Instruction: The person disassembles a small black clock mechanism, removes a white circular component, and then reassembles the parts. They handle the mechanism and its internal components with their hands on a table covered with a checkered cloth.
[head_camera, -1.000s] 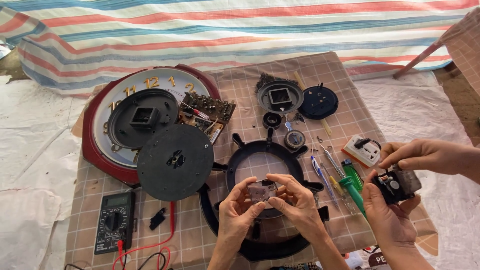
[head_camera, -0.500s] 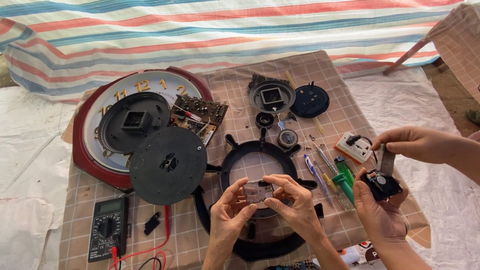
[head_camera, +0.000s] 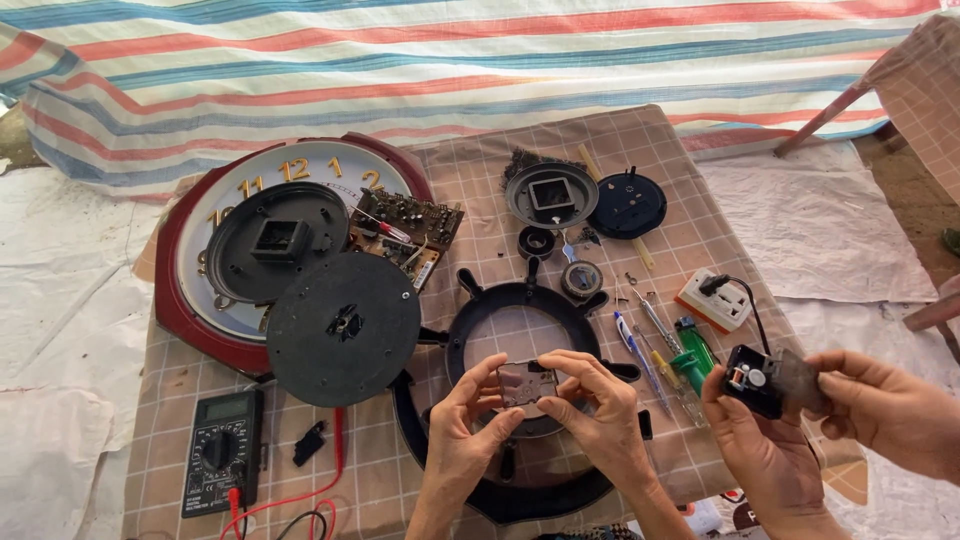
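Both my hands meet low in the middle of the head view, above a black ring-shaped frame (head_camera: 470, 310). My left hand (head_camera: 455, 445) and my right hand (head_camera: 598, 415) pinch a small square clear plastic clock part (head_camera: 522, 384) between their fingertips. To the right, a co-worker's two hands (head_camera: 770, 450) hold a small black box-shaped clock movement (head_camera: 755, 380); one of them comes in from the right edge.
On the checked cloth (head_camera: 480, 170) lie a red-rimmed clock face (head_camera: 300, 165), a black disc (head_camera: 343, 328), a circuit board (head_camera: 410, 225), two round black parts (head_camera: 552, 195), a multimeter (head_camera: 222, 465) with red lead, screwdrivers and pens (head_camera: 655, 345), and a white socket (head_camera: 715, 300).
My hands stay on the small clear part, turning it slightly. The co-worker's hands have shifted the black movement a little lower and brought the right hand against it.
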